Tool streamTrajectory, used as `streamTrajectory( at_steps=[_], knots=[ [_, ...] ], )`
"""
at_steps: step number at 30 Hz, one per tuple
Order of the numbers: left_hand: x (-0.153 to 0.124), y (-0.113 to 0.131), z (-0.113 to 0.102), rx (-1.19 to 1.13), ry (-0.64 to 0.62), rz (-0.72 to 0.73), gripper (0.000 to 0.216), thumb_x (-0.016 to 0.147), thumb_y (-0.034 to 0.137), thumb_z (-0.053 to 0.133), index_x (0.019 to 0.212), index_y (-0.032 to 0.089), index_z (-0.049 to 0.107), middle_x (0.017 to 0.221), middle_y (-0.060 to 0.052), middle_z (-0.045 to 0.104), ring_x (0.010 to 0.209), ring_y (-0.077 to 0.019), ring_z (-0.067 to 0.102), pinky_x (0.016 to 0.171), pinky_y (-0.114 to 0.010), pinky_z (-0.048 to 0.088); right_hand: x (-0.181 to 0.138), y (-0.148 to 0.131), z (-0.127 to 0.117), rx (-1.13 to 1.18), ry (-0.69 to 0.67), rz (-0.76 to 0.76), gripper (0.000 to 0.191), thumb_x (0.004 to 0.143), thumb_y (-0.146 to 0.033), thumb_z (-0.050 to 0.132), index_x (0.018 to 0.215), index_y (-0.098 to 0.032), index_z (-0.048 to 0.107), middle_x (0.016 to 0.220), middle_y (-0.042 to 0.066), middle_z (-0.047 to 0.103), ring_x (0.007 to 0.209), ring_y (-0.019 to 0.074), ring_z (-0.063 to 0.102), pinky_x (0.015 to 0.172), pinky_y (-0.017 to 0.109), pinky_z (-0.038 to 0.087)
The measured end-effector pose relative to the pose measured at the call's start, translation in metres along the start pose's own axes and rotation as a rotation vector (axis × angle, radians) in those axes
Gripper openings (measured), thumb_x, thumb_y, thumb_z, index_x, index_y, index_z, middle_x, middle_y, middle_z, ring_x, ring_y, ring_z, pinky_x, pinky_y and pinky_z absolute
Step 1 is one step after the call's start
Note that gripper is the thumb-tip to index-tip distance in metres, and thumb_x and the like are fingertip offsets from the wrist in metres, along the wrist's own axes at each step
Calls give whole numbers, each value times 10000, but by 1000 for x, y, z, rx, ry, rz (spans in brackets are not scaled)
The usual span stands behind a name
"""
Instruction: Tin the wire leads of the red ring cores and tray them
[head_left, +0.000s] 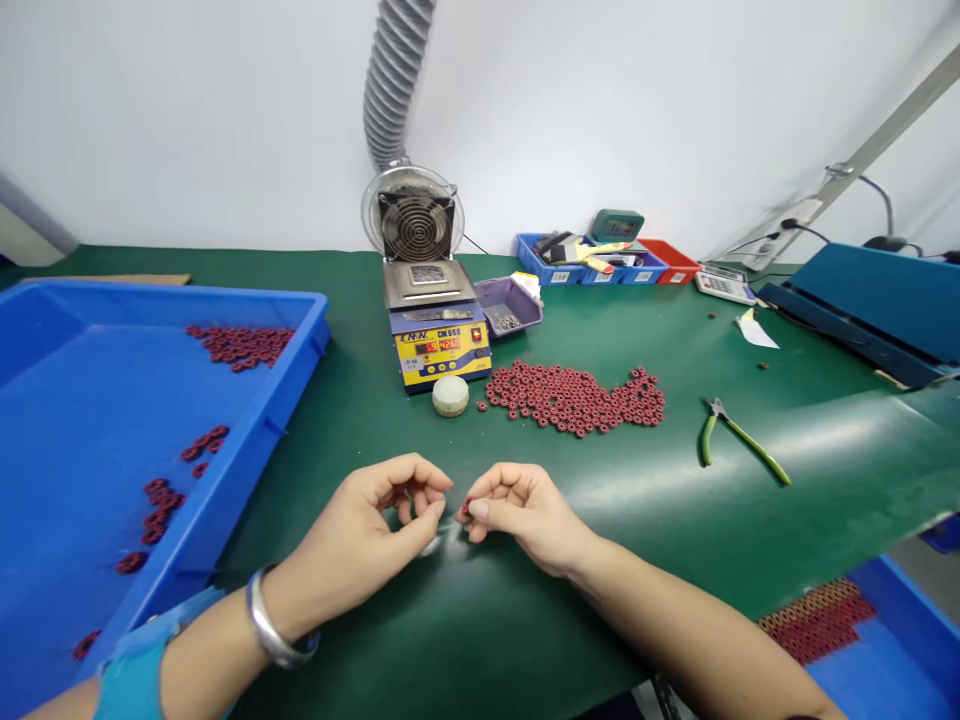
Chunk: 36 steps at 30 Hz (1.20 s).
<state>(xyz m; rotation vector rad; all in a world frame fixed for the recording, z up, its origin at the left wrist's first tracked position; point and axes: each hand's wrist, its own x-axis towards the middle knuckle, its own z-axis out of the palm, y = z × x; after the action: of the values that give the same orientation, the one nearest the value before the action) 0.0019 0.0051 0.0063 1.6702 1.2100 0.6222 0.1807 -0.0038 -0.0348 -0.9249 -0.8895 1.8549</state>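
Note:
My right hand (517,510) is curled in a pinch, and a small red ring coil (466,508) shows between its thumb and fingertips. My left hand (375,520) is curled too, its fingertips almost touching the right hand's; whatever it holds is too small to make out. Both hands hover just above the green mat (525,620) near the front edge. A pile of several red ring coils (574,398) lies on the mat beyond my right hand.
A big blue tray (97,420) with scattered red coils sits at the left. A solder pot with a fan (439,320) stands at centre back, a white round tin (451,395) before it. Green-handled pliers (739,440) lie to the right. Small bins (600,262) line the back.

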Motion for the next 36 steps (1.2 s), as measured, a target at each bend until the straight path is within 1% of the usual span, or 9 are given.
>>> streamTrajectory(
  at_steps=[8, 15, 18, 21, 23, 26, 30, 33, 36],
  knots=[
    [0, 1, -3, 6, -30, 22, 136, 799, 306, 564, 792, 171, 576, 651, 10, 540, 587, -122, 472, 570, -233, 414, 0, 1, 0, 3, 4, 6, 257, 595, -284, 804, 697, -111, 644, 670, 21, 705, 509, 74, 635, 548, 180, 487],
    [0, 7, -7, -39, -56, 25, 215, 822, 316, 548, 660, 176, 572, 593, 20, 519, 553, -114, 464, 528, -211, 381, -1, 1, -1, -14, -1, 2, 270, 578, -292, 813, 689, -124, 634, 641, 5, 694, 512, 74, 630, 540, 184, 486],
    [3, 6, -14, -112, 14, 32, 203, 793, 324, 587, 655, 175, 574, 614, 16, 532, 578, -118, 481, 545, -210, 403, -1, 0, -1, -11, 3, -16, 259, 589, -290, 810, 691, -127, 636, 654, 10, 702, 515, 76, 632, 545, 189, 492],
    [5, 3, -18, -186, 115, -8, 169, 742, 332, 651, 729, 173, 595, 674, 9, 566, 619, -123, 513, 571, -207, 434, 0, 0, 0, 24, 2, -26, 248, 598, -275, 807, 700, -124, 639, 691, 20, 712, 536, 78, 644, 566, 193, 506],
    [4, 1, -15, -234, 120, -50, 188, 720, 330, 676, 777, 170, 597, 698, 3, 580, 639, -128, 535, 587, -213, 454, 0, 1, 0, 62, -2, -27, 248, 592, -260, 813, 704, -121, 641, 709, 25, 715, 563, 82, 655, 600, 202, 523],
    [-1, 1, -4, -266, 48, -74, 201, 725, 322, 670, 826, 166, 595, 719, -14, 596, 640, -138, 550, 591, -237, 470, 0, 2, 2, 115, 11, -33, 266, 578, -244, 824, 738, -122, 650, 721, 23, 716, 597, 86, 665, 646, 215, 534],
    [-2, 2, 12, -227, 12, -20, 183, 744, 295, 656, 877, 172, 629, 759, -31, 606, 672, -149, 560, 610, -250, 472, 0, 5, 5, 175, 17, -13, 293, 577, -259, 830, 769, -129, 651, 703, 15, 709, 640, 100, 672, 682, 230, 531],
    [1, -1, 16, -292, 34, 17, 133, 759, 298, 637, 798, 173, 655, 779, -35, 611, 711, -158, 578, 658, -260, 486, 1, 10, 8, 246, 59, 16, 288, 575, -251, 834, 759, -135, 645, 671, -3, 696, 627, 86, 659, 667, 211, 526],
    [3, -4, 16, -378, 57, -30, 144, 734, 309, 658, 719, 166, 655, 738, -31, 624, 696, -159, 584, 651, -260, 487, 1, 14, 11, 304, 104, 43, 281, 573, -239, 838, 748, -133, 645, 627, -13, 680, 580, 67, 640, 629, 180, 518]
  ],
)
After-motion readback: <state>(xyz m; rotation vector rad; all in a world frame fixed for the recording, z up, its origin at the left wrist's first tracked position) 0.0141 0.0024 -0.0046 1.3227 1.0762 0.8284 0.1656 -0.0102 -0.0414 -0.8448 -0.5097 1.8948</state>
